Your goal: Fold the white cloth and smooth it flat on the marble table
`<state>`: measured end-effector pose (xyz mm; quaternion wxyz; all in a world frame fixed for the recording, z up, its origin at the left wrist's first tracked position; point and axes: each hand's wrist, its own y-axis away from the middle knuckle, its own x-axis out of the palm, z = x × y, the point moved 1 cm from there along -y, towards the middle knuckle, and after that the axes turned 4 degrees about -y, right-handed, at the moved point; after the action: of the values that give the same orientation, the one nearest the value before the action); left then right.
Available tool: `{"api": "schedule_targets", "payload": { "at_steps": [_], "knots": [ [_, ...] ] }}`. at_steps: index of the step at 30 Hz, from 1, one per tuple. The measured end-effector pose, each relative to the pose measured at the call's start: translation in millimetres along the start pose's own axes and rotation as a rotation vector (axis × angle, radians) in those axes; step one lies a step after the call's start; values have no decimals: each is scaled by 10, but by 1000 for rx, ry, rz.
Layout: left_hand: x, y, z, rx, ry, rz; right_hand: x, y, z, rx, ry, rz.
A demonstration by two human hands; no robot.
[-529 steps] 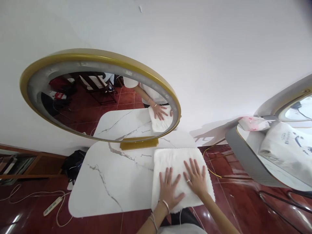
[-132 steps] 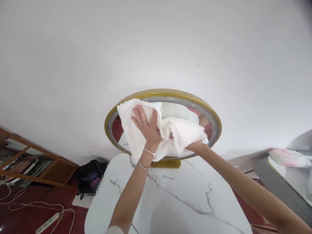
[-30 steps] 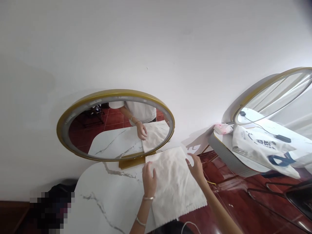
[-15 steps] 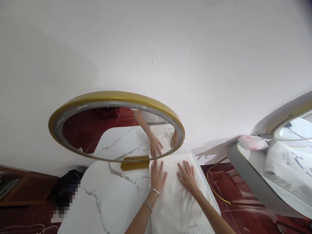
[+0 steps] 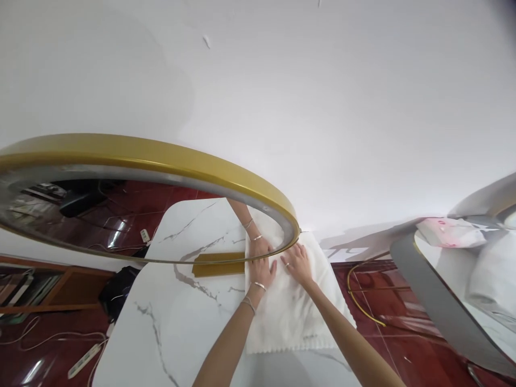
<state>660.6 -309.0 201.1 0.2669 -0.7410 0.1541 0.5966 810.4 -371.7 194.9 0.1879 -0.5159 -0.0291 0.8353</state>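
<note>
While the white cloth (image 5: 288, 325) lies spread and wrinkled on the right part of the marbled table (image 5: 185, 333), the left hand (image 5: 262, 271) and right hand (image 5: 297, 263) rest open on its far end, fingers extended, no grip seen. Step in hand appears to be flattening; next move likely calls for light pressure over the wrinkles, clear of the mirror (image 5: 161, 153).

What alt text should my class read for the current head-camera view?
A person's left hand and right hand rest on a white scallop-edged cloth on a grey-veined white tabletop. A gold-framed mirror stands on it, reflecting the left hand.
</note>
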Motion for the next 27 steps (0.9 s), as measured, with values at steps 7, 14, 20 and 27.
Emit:
{"api": "schedule_targets", "payload": {
  "at_steps": [7, 14, 20, 27],
  "knots": [
    [-72, -282, -193, 296, 88, 114, -101, -75, -247, 69, 105, -6],
    [-6, -241, -631, 319, 88, 128, -312, 170, -512, 108, 158, -12],
    [-181, 369, -614, 411, 82, 129, -427, 837, -319, 58, 219, -16],
    [-431, 1415, -522, 382, 41, 14, -622, 2102, 119, -28, 282, 37]
  ]
}}
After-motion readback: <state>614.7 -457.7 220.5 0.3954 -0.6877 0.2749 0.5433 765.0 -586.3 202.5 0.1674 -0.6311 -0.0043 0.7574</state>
